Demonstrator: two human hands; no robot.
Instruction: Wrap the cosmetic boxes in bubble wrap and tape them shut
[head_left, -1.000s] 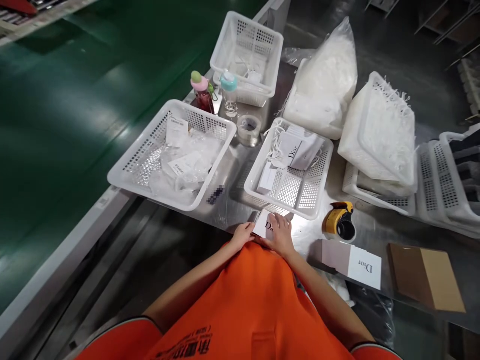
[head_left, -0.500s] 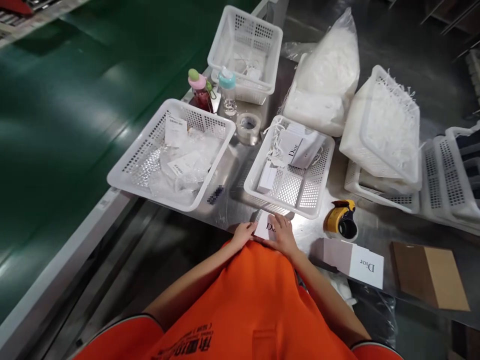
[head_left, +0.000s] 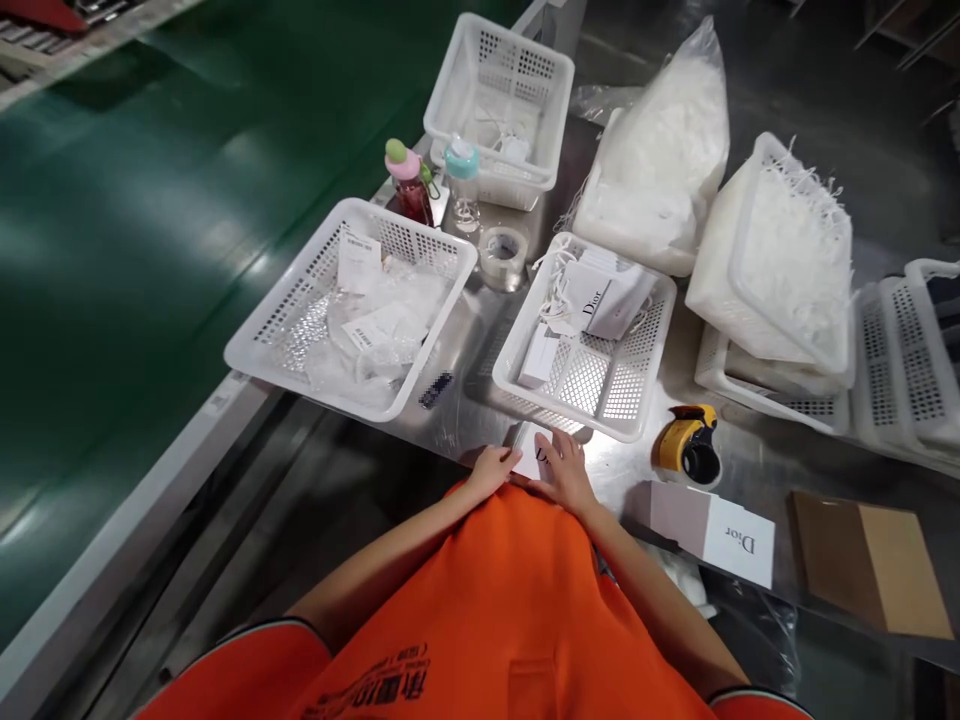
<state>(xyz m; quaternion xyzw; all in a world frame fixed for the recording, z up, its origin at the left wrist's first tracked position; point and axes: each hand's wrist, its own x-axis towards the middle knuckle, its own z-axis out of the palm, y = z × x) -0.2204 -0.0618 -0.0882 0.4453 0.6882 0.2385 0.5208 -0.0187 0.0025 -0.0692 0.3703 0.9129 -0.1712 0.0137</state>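
A small flat white piece printed "Dior" (head_left: 529, 456), which looks like a card or folded paper bag, lies at the table's near edge against my body. My left hand (head_left: 491, 472) pinches its left edge between thumb and fingers. Over its right side curl the fingers of my right hand (head_left: 568, 472), covering part of the lettering. Just beyond my hands stands a white basket (head_left: 564, 402) with Dior paper bags (head_left: 592, 298), white cords and a small white box. To the right lies a stack of white Dior pieces (head_left: 739, 540).
At left, a white basket (head_left: 300, 385) holds clear plastic packets. Two bottles (head_left: 463, 185) and a tape roll (head_left: 502, 258) stand behind. A yellow tape dispenser (head_left: 686, 447) and brown cardboard (head_left: 874, 565) are at right. Bins (head_left: 712, 270) with white bags line the back.
My left fingers have shifted slightly on the edge of the white Dior piece, and my right fingers have spread a little. The whole view has moved slightly; the other things stay put.
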